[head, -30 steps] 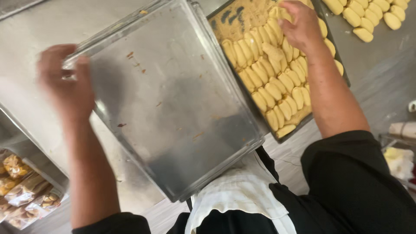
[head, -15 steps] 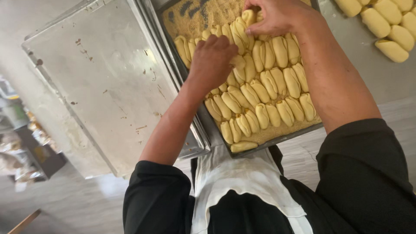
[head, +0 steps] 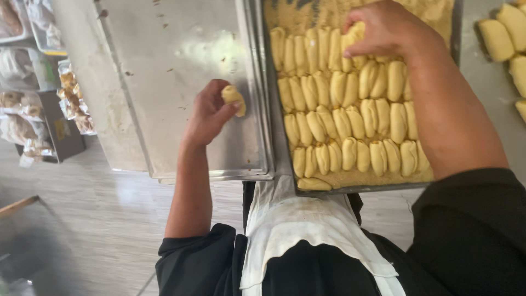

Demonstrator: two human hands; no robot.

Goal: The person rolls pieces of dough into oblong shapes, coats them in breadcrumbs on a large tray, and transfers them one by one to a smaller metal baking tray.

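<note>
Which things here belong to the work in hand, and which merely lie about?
In hand: left hand holding a dough piece over the bare metal tray; right hand on the full tray's dough rows.
Lying about: loose dough pieces; bagged goods at left.

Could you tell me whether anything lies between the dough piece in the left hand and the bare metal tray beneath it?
Nothing visible does. The left hand holds the dough piece right over the empty tray, whose surface around it is bare. The filled tray, where the right hand works, lies beside it.
</note>
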